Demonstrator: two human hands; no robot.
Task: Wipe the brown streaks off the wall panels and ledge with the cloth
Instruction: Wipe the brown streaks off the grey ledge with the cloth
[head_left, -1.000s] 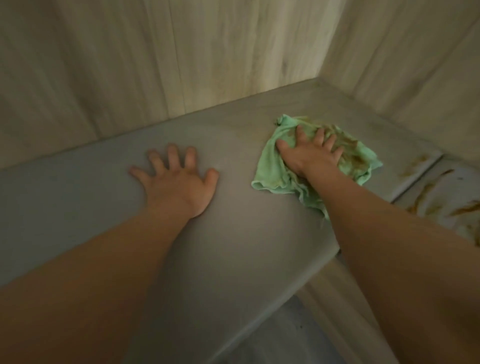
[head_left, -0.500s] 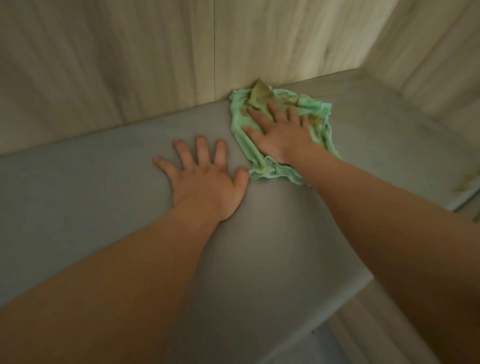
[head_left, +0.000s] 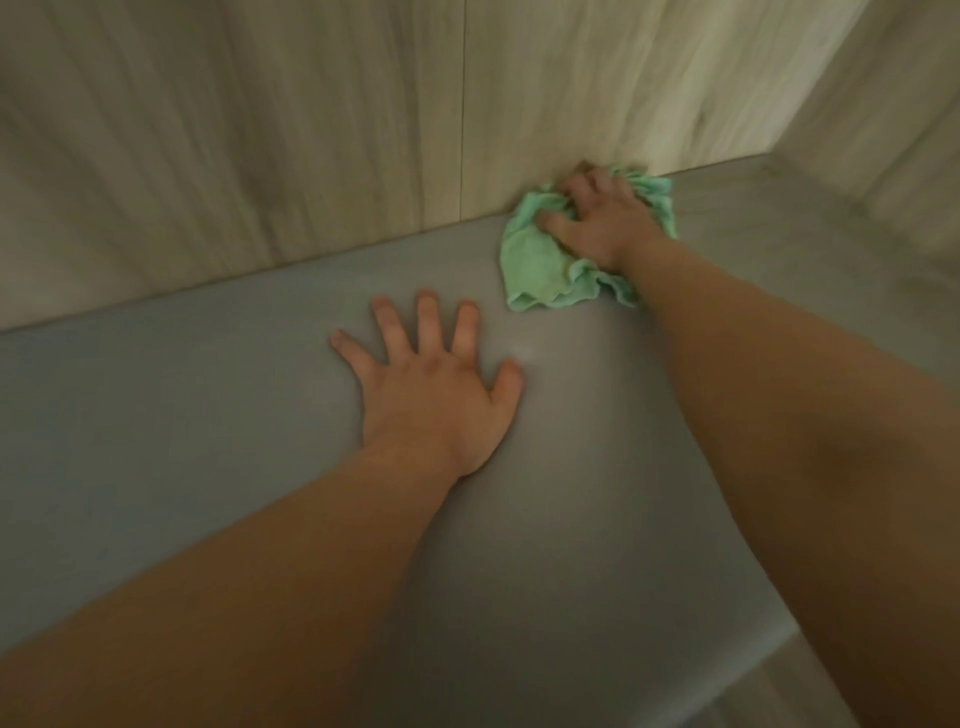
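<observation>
A crumpled green cloth (head_left: 535, 265) lies on the grey ledge (head_left: 208, 395), bunched against the foot of the pale wood-grain wall panels (head_left: 260, 130). My right hand (head_left: 602, 218) sits on top of it with the fingers curled into the fabric, gripping it where ledge meets wall. My left hand (head_left: 436, 384) lies flat on the ledge, fingers spread, a little nearer to me and left of the cloth, holding nothing. No brown streaks show on the ledge or panels in this view.
A vertical seam (head_left: 462, 104) divides the back panels. A second wall (head_left: 893, 104) meets them at the right, forming a corner. The ledge's front edge (head_left: 779, 649) drops away at the lower right.
My right hand has pushed the cloth further back against the wall and its fingers have curled into the fabric, bunching it. My left hand stays flat on the ledge.
</observation>
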